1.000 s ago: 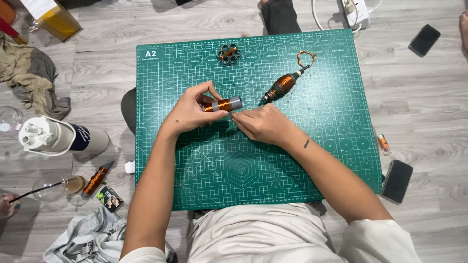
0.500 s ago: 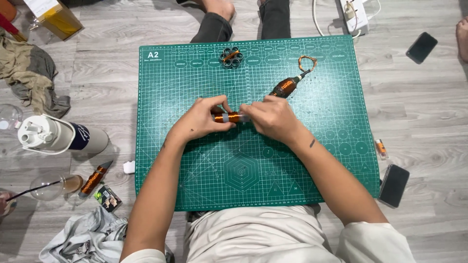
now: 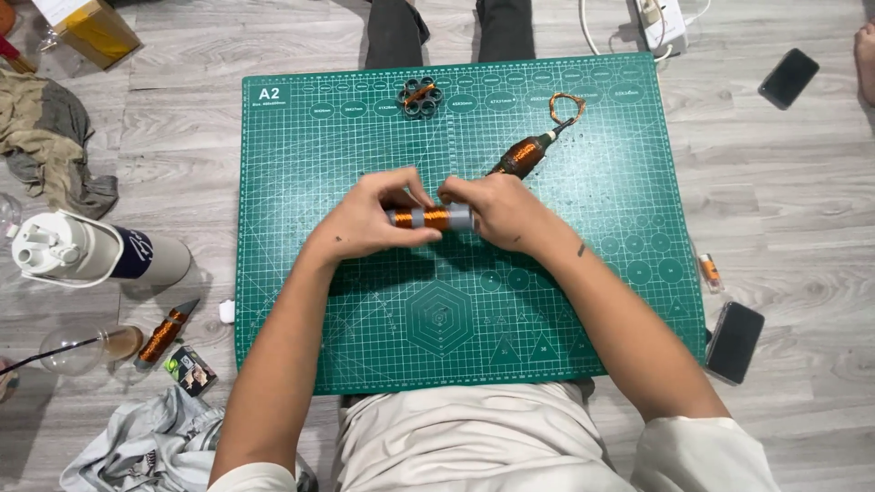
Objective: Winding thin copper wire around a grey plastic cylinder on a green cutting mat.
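Both hands meet over the middle of a green cutting mat (image 3: 437, 319) on the floor. Between them lies a grey rod wound with copper wire (image 3: 430, 217), held level. My left hand (image 3: 369, 221) grips its left end, and my right hand (image 3: 497, 208) grips its right end. A second copper-wound spool with a loose wire loop (image 3: 527, 151) lies on the mat just beyond my right hand. A small black cluster of rings with copper wire (image 3: 420, 96) sits near the mat's far edge.
Left of the mat: a white bottle on its side (image 3: 87, 252), a clear bulb (image 3: 77, 349), another copper spool (image 3: 164, 334), cloths (image 3: 55, 146). Phones lie right of the mat (image 3: 735, 341) and far right (image 3: 788, 77). Another person's legs (image 3: 447, 29) are beyond the mat.
Both hands shifted slightly toward the mat's middle; the wound rod now lies level, gripped at both ends. The legs beyond the mat moved further into view.
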